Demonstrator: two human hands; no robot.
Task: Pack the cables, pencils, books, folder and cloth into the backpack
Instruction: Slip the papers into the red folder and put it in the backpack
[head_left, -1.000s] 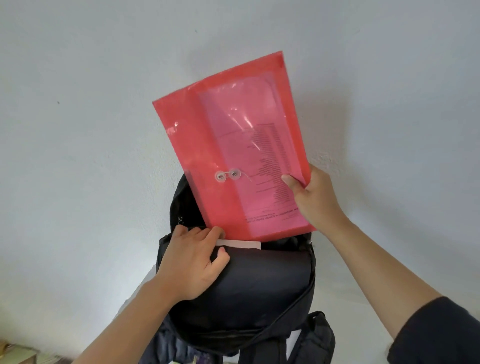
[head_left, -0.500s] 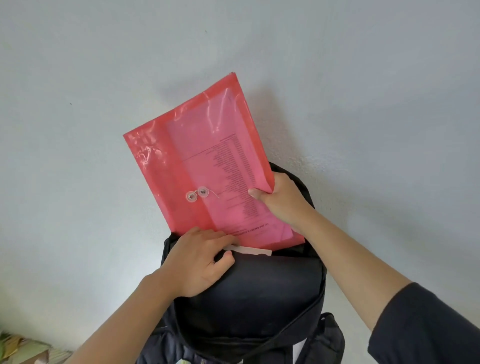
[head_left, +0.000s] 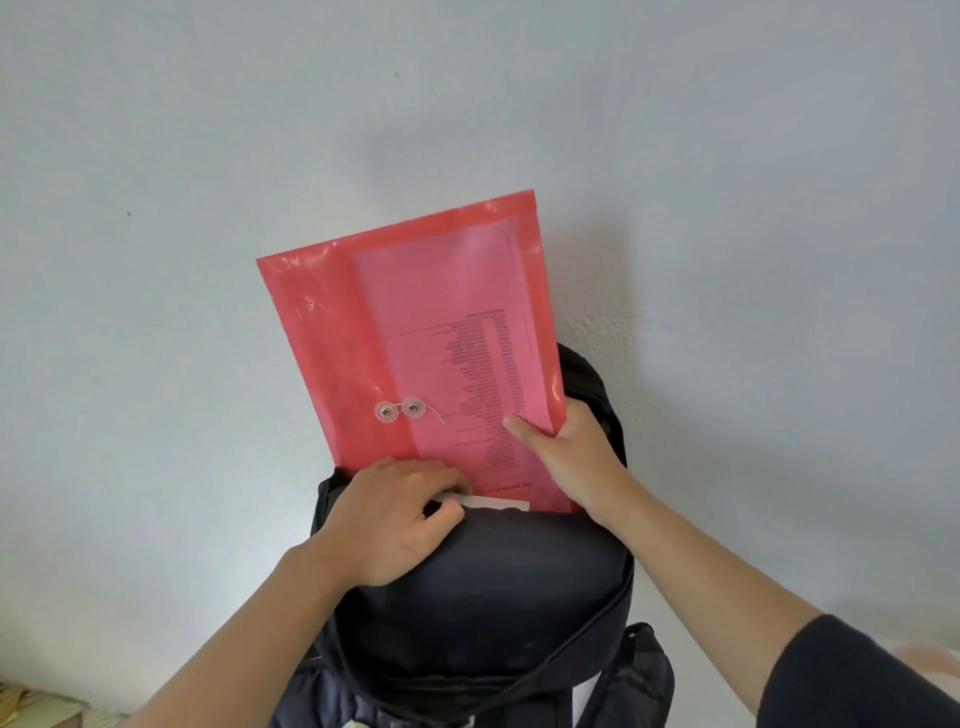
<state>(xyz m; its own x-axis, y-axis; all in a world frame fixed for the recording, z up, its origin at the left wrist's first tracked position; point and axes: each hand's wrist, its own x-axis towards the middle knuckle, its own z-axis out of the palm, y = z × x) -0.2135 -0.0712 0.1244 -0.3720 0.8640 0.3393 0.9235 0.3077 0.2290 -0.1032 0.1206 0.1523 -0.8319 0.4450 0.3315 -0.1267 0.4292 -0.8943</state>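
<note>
The folder's (head_left: 415, 322) lower edge is sunk in the mouth of the backpack (head_left: 493, 587) and behind the left grip (head_left: 384, 519), whose fingertips vanish there too. The right grip (head_left: 571, 457) shows only a thumb, its fingers behind the folder. The sheet's print is too small to read. A white edge (head_left: 493, 503), perhaps paper, is mostly hidden. The frame cuts off the backpack's base.

Left hand (head_left: 387, 519), right hand (head_left: 563, 457) — both curled, gripping.

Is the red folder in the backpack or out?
Partly in. Only the bottom edge of the folder sits inside the open backpack; the right hand grips its side, the left hand holds the opening.
</note>
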